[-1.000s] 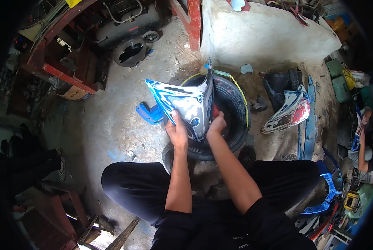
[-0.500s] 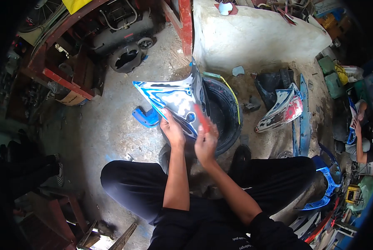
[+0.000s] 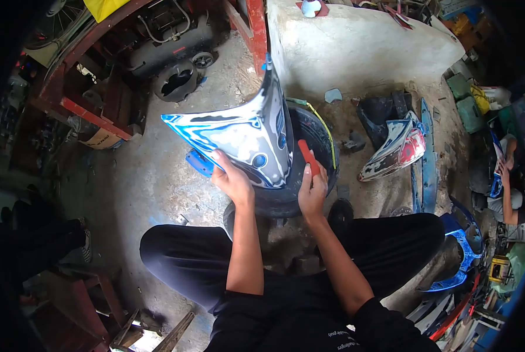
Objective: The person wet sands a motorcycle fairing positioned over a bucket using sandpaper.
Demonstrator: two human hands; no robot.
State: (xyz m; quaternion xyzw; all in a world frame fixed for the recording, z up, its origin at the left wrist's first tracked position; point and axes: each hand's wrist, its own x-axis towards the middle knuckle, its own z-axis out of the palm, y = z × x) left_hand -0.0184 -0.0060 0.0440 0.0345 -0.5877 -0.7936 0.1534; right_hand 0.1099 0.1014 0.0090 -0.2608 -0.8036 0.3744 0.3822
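Head view, left hand: gripping the panel (image 3: 233, 141) by its lower left edge; left hand (image 3: 234, 183) has thumb on the front face, other fingers hidden behind it.
Head view, right hand: closed round a red block (image 3: 307, 157); right hand (image 3: 313, 195) sits over the near right part of the tub, apart from the panel.
Panel location: blue, white and grey patches, held up in front of the person, overlapping the tub's left side.
Tub: black, round, on the floor (image 3: 151, 193); yellow strip (image 3: 326, 128) along part of the rim of the tub (image 3: 309, 124). Inside dark, contents can't be made out.
Grey vessel: round, open-topped; grey vessel (image 3: 167, 77) has a dark inside, can't tell what it holds.
Carton: carton (image 3: 103, 139) at the red frame's (image 3: 86, 107) foot, contents unclear.
Blue piece: blue piece (image 3: 198, 163) mostly covered by panel and left hand.
Right side: second panel (image 3: 391, 151) on the floor beside a long blue strip (image 3: 428, 164).
Far right: another person's hand (image 3: 502, 171) at a blue-and-white part (image 3: 496, 154); rest of that person lost at the dark edge.
Tub left side: hidden behind panel.
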